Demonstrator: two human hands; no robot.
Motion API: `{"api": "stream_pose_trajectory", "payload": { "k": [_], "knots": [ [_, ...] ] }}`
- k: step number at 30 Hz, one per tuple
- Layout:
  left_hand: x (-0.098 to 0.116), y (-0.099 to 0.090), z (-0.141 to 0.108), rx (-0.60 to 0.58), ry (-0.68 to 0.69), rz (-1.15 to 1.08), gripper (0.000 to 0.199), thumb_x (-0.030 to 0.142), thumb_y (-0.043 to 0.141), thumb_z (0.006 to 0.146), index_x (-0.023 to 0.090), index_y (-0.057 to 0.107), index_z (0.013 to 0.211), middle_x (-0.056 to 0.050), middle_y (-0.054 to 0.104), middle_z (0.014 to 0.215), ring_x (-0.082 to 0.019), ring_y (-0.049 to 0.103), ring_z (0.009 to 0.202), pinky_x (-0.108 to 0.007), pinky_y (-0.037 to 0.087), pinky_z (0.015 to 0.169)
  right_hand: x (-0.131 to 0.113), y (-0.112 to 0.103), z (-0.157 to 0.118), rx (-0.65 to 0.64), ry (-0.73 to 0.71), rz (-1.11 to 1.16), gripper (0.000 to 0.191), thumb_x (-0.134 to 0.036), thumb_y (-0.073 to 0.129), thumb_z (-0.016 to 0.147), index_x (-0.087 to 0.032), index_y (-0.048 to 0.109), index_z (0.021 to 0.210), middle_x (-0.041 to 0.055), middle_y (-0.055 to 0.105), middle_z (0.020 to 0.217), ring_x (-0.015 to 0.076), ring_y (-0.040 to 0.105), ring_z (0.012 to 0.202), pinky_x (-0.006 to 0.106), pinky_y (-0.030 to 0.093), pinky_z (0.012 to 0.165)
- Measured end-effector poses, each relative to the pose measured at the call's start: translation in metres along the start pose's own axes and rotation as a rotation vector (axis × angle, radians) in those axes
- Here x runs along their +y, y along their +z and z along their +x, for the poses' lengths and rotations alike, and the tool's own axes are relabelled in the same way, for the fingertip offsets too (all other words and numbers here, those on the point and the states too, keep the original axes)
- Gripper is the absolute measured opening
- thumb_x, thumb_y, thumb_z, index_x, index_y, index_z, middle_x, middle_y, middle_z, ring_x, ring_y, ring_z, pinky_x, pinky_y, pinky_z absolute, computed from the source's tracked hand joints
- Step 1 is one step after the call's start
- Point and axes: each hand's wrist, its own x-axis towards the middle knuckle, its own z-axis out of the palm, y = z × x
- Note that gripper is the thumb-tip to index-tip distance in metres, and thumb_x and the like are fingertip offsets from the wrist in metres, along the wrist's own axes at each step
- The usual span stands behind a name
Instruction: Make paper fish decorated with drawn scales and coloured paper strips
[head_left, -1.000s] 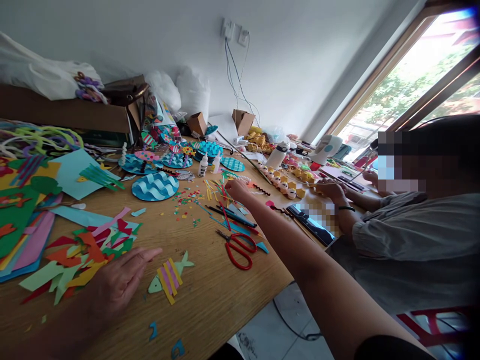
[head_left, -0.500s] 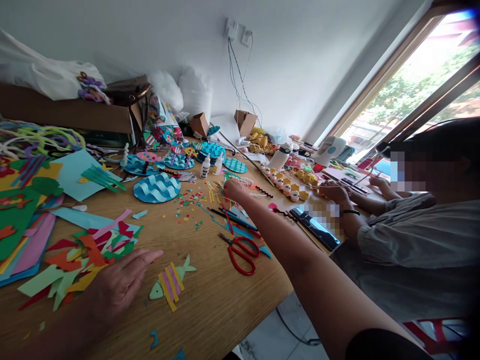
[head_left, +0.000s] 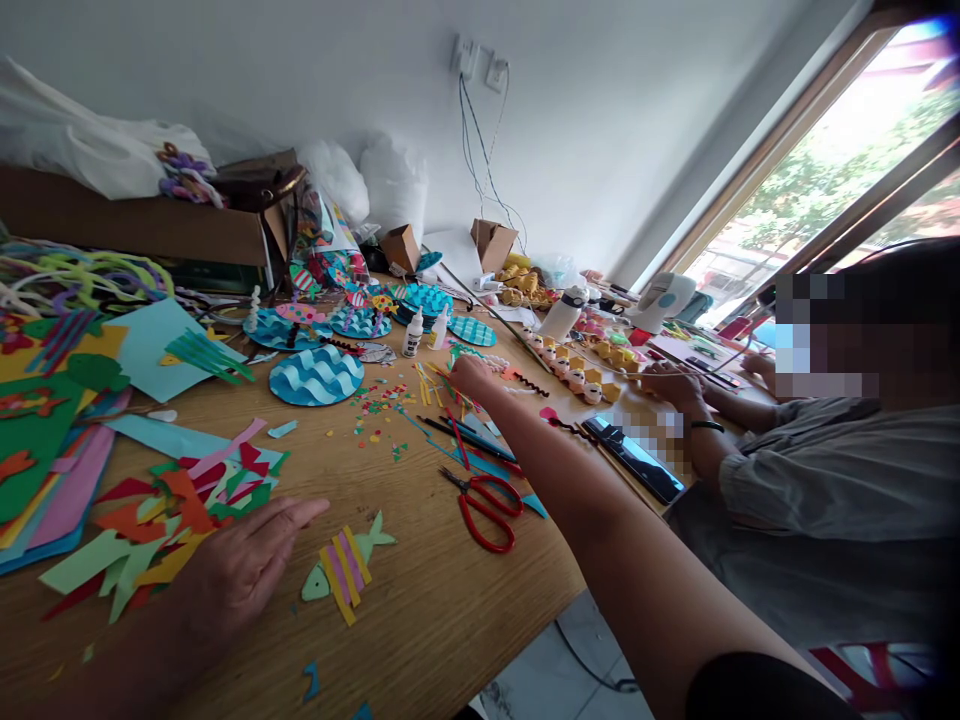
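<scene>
My left hand (head_left: pixel 247 550) rests at the lower left with its fingers stretched out, holding nothing. Just right of its fingertips lies a paper fish (head_left: pixel 346 572), pale green with yellow and pink strips across its body. Far across the table, my right hand (head_left: pixel 471 374) is closed, its fingertips turned away from view; what they hold, if anything, is hidden. Thin yellow paper strips (head_left: pixel 430 384) lie close beside it. Under the right forearm are red-handled scissors (head_left: pixel 487 505), a red pipe cleaner (head_left: pixel 457 438) and dark pens (head_left: pixel 472 436).
Coloured paper scraps (head_left: pixel 180 510) spread left of the fish. Blue wavy paper discs (head_left: pixel 316 376) and two glue bottles (head_left: pixel 412 332) stand farther back. A co-worker (head_left: pixel 832 440) sits at the right, near a phone (head_left: pixel 632 457) and a row of egg-carton figures (head_left: pixel 574 368).
The view has shifted very slightly. My right hand stays by the yellow strips and my left hand stays beside the fish.
</scene>
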Motion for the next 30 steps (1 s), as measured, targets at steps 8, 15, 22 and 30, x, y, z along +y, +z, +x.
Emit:
{"api": "stream_pose_trajectory", "payload": {
  "k": [8,15,22,30],
  "knots": [
    [-0.008,0.007,-0.006,-0.020,0.052,-0.060,0.034,0.019,0.039,0.087,0.023,0.055,0.117,-0.002,0.069,0.104,-0.013,0.066,0.092,-0.018,0.051,0.082,0.007,-0.006,-0.004,0.043,-0.026,0.153,0.029,-0.018,0.047,0.075,-0.012,0.071,0.090,0.0075,0.068,0.088,0.0158,0.058,0.079,0.022,0.037,0.063],
    [-0.005,0.003,-0.003,-0.042,0.023,-0.084,0.031,0.023,0.040,0.087,0.024,0.058,0.112,-0.002,0.069,0.103,-0.015,0.066,0.092,-0.020,0.052,0.081,0.012,-0.005,-0.012,0.106,-0.059,0.282,0.030,-0.017,0.045,0.074,-0.012,0.069,0.092,0.0031,0.067,0.082,0.0117,0.055,0.071,0.019,0.036,0.060],
    [0.002,0.000,0.003,0.029,-0.101,-0.188,0.028,0.023,0.036,0.088,0.021,0.057,0.107,-0.002,0.068,0.084,-0.012,0.065,0.075,-0.021,0.051,0.070,0.006,0.003,-0.017,0.144,-0.062,0.357,0.030,-0.017,0.044,0.074,-0.010,0.069,0.089,0.0050,0.067,0.083,0.0138,0.056,0.075,0.021,0.037,0.064],
    [0.007,-0.006,0.006,0.020,-0.152,-0.211,0.028,0.024,0.033,0.088,0.020,0.056,0.103,-0.002,0.066,0.084,-0.012,0.063,0.073,-0.021,0.050,0.066,-0.004,0.000,-0.033,0.201,-0.106,0.384,0.024,-0.014,0.046,0.071,-0.011,0.068,0.082,0.0069,0.065,0.081,0.0171,0.054,0.079,0.026,0.037,0.070]
  ]
}}
